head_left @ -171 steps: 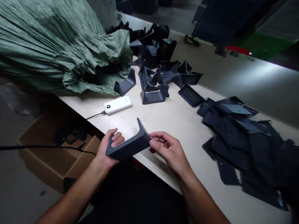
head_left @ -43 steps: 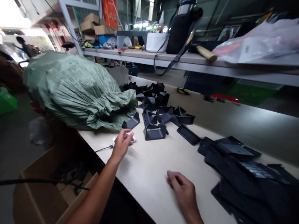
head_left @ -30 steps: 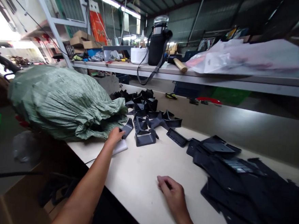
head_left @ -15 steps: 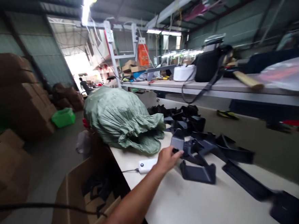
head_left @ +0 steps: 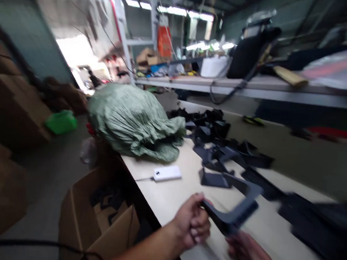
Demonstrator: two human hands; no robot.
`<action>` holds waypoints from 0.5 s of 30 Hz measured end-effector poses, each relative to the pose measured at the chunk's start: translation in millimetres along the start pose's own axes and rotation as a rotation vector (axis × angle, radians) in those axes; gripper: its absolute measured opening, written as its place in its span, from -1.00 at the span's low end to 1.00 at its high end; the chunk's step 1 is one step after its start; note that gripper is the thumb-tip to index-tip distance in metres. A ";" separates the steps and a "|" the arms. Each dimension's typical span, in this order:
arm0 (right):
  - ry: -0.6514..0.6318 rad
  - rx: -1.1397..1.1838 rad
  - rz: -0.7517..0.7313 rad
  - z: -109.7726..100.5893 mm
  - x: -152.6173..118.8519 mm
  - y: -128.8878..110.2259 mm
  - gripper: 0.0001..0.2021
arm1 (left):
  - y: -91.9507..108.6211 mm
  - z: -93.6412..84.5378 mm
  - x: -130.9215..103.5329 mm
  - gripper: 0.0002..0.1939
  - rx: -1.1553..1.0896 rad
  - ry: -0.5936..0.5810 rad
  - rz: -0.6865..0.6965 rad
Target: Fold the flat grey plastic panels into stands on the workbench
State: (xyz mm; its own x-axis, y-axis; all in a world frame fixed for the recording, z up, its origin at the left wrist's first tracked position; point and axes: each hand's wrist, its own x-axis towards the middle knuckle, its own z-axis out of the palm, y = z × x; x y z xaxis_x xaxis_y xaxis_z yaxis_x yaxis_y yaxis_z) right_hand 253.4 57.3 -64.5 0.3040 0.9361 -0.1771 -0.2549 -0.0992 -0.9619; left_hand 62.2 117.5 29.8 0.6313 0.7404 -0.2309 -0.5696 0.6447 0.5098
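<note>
My left hand [head_left: 192, 222] is closed around one end of a black U-shaped plastic bracket [head_left: 232, 217], holding it tilted above the white tabletop [head_left: 168, 201]. At the bracket's lower corner is my right hand [head_left: 253, 256], blurred, its fingers curled against the piece. Several similar black brackets [head_left: 216, 178] lie in a loose row and a heap farther back on the table. A white power bank [head_left: 167, 173] with a cable rests to the left of them, near the table edge.
A stuffed green sack [head_left: 132, 119] sits at the table's far left. Below the edge stands an open cardboard box [head_left: 76, 206] with black pieces inside. A shelf [head_left: 188, 83] with a bag and a wooden-handled tool runs above the table's back. A green bin [head_left: 61, 122] is on the floor.
My left hand has lifted a bracket from the group and brought it nearer to me. My right hand has come up to the bracket. The view has tilted downward.
</note>
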 end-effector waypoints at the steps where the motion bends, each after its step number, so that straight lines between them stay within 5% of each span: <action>1: -0.022 0.113 0.067 5.9 -10.1 -13.8 -0.62 | -9.0 -2.9 -8.0 -0.51 -0.081 -0.012 -0.043; 4: -0.119 0.278 0.144 27.2 -29.9 -41.7 -0.54 | -31.4 -16.3 -23.9 -0.31 -0.216 -0.022 -0.236; 9: -0.213 0.350 0.234 35.6 -48.6 -52.2 -0.57 | -55.2 -29.6 -36.6 -0.53 -0.295 0.159 -0.302; 12: -0.254 0.337 0.233 28.9 -59.3 -51.8 -0.57 | -61.0 -30.0 -40.3 -0.63 -0.171 0.211 -0.306; 15: -0.217 0.185 0.156 23.3 -65.4 -53.1 -0.64 | -55.6 -31.7 -39.2 -0.58 0.185 0.234 -0.241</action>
State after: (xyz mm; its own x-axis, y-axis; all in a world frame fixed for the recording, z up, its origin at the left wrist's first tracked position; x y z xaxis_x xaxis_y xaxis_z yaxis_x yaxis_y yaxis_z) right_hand 225.6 9.2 3.0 0.0505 0.9664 -0.2519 -0.4513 -0.2029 -0.8690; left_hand 52.4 58.6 -15.7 0.5862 0.6092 -0.5341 -0.3017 0.7760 0.5539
